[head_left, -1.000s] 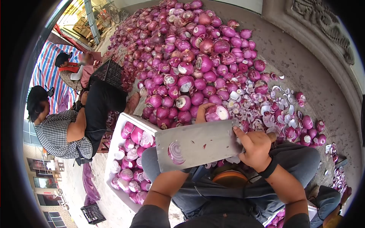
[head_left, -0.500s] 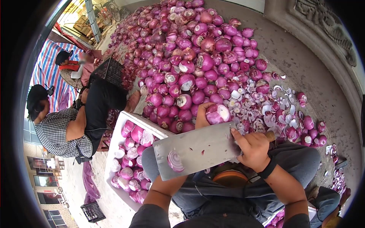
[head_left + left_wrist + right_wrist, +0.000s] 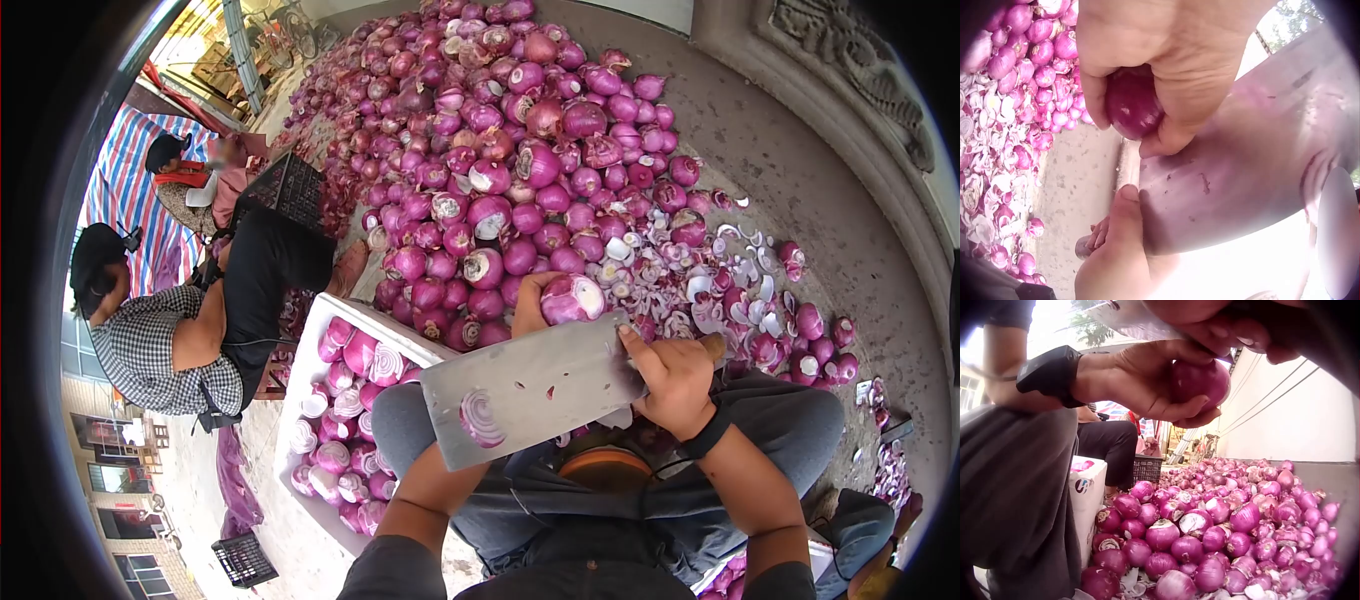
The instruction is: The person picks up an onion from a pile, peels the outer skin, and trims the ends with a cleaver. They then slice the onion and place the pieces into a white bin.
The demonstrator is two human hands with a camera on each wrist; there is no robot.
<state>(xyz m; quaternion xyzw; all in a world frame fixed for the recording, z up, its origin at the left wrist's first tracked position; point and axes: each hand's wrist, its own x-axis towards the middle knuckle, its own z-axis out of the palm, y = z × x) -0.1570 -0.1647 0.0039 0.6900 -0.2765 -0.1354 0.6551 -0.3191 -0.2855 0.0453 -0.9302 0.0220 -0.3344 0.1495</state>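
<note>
My left hand (image 3: 526, 308) gripped a round purple onion (image 3: 568, 300), likely for steadiness, my right hand (image 3: 677, 386) a broad steel cleaver (image 3: 540, 384).

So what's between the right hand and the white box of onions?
The head view shows the cleaver's blade, then the left knee, between the right hand and the white box.
</note>
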